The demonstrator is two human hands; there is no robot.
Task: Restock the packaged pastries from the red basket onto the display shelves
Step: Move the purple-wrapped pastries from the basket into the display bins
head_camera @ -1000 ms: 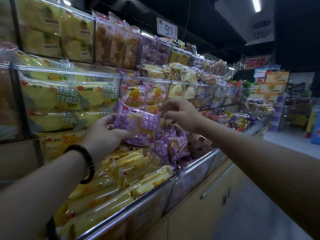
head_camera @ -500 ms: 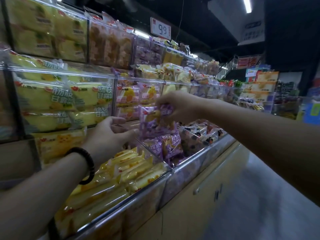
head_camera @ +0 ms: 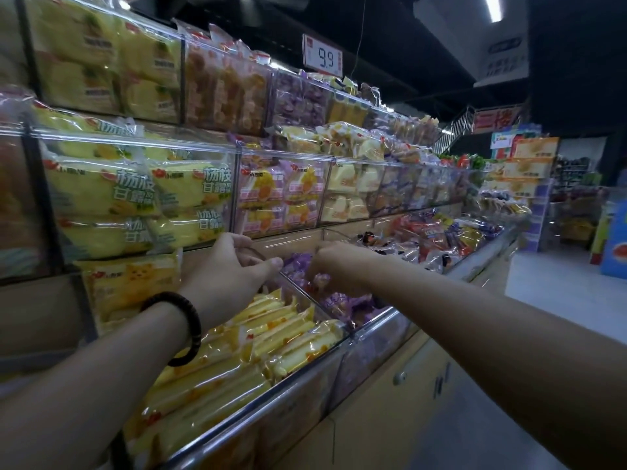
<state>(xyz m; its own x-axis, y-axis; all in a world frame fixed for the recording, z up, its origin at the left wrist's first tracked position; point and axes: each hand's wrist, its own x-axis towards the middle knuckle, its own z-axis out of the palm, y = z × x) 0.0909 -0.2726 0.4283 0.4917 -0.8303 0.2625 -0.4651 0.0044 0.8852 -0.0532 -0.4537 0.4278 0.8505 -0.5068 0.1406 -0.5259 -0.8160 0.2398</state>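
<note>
In the lower bin of the display shelves, the fingers of the right hand curl downward and pinch a purple pastry packet among other purple packets. The left hand has curled fingers, its thumb at the clear divider; whether it holds anything cannot be told. Yellow packets fill the compartment left of the divider. 1 dark bracelet circles the left wrist. Overhead, a price tag reads 9.9

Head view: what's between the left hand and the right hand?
The head view shows purple pastry packs in the stretch between the left hand and the right hand, with the top edge of the clear divider just under them.
</note>
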